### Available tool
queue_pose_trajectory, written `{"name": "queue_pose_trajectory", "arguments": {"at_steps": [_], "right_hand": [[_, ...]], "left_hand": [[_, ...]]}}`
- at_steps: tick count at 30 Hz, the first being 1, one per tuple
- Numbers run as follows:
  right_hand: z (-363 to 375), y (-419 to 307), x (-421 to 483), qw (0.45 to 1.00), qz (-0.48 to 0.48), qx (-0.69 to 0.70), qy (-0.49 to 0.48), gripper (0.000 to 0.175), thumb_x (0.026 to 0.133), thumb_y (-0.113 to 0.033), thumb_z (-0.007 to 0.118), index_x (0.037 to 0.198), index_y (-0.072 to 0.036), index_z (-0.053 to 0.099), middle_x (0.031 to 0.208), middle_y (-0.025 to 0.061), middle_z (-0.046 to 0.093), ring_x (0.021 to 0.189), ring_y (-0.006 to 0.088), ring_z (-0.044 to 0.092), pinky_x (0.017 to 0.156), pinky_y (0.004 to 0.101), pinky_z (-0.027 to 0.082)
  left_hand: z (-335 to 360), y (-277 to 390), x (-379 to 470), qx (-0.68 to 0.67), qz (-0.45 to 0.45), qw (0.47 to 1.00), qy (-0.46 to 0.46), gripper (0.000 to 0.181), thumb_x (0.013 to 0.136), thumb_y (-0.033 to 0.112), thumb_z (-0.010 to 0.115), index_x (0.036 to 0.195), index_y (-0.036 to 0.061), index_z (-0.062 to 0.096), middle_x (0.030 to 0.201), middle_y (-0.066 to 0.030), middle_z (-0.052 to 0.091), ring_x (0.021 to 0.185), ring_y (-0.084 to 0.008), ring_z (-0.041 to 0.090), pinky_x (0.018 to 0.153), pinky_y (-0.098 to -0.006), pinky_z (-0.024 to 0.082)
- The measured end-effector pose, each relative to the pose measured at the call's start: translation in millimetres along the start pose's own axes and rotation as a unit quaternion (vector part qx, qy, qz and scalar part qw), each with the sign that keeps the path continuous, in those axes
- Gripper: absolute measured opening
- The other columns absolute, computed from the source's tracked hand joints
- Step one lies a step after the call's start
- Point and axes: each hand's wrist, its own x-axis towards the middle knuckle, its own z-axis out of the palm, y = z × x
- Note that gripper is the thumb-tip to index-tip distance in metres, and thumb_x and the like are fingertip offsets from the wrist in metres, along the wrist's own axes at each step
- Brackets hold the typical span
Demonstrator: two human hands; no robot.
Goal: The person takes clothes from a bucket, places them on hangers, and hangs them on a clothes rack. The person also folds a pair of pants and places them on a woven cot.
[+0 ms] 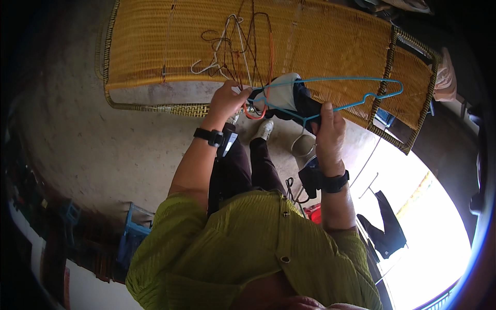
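A blue clothes hanger (350, 78) is stretched between my two hands, its hook pointing to the right. My left hand (228, 100) pinches the hanger's left end, close to the edge of a black-and-white cloth garment (285, 91). With thumb and fingers, my right hand (331, 135) grips the dark part of the garment beside the hanger's bar. An orange hanger (266, 101) overlaps the garment near my left fingers; whether that hand also holds it is unclear. Beyond it, white hangers (219, 46) and dark wire hangers (254, 37) lie tangled on a woven lounger (341, 42).
Below the hands stands a bucket (303, 145) on the concrete floor (97, 155). A pale plastic bag (445, 79) is at the lounger's right end. A blue-framed stool (135, 223) is at lower left. Dark trousers (385, 228) hang in the bright opening at right.
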Motion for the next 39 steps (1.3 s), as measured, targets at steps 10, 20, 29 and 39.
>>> {"name": "queue_pose_trajectory", "arguments": {"at_steps": [10,20,29,39], "right_hand": [[8.1,16.9,23.2,0.988,-0.086,-0.061,0.11,0.045,0.104,-0.037,0.048,0.073,-0.004,0.053,0.056,-0.0011,0.045,0.052,0.0073,0.043,0.047,0.0264,0.035],[6.2,17.8,29.3,0.973,-0.114,-0.193,0.05,0.045,0.103,-0.035,0.049,0.072,-0.002,0.053,0.055,0.004,0.051,0.052,0.0116,0.047,0.048,0.0305,0.038],[2.7,27.0,38.6,0.996,-0.054,-0.043,0.061,0.044,0.103,-0.036,0.051,0.069,-0.007,0.049,0.055,-0.0017,0.043,0.051,0.0073,0.042,0.046,0.0262,0.034],[12.6,26.8,31.9,0.999,-0.014,0.006,0.045,0.042,0.103,-0.037,0.051,0.069,-0.011,0.048,0.058,-0.0047,0.043,0.051,0.0053,0.041,0.046,0.0229,0.033]], "left_hand": [[-7.0,6.5,-10.6,0.055,0.118,0.989,0.065,0.026,0.087,0.03,0.064,0.093,0.0042,0.066,0.081,-0.0096,0.067,0.076,-0.0198,0.066,0.071,-0.0347,0.052],[-0.3,27.7,-7.3,-0.161,0.17,0.97,0.072,0.014,0.089,0.013,0.063,0.094,-0.0006,0.065,0.086,-0.0096,0.061,0.081,-0.0194,0.063,0.074,-0.03,0.049],[0.7,3.1,12.7,-0.043,0.221,0.973,0.041,0.025,0.093,0.024,0.057,0.096,0.0018,0.067,0.085,-0.0117,0.064,0.082,-0.0279,0.063,0.076,-0.0378,0.05],[31.2,-56.0,42.4,-0.393,-0.25,0.884,-0.037,0.02,0.096,0.02,0.054,0.09,0.0039,0.064,0.083,-0.008,0.065,0.075,-0.0159,0.064,0.062,-0.0314,0.052]]}}
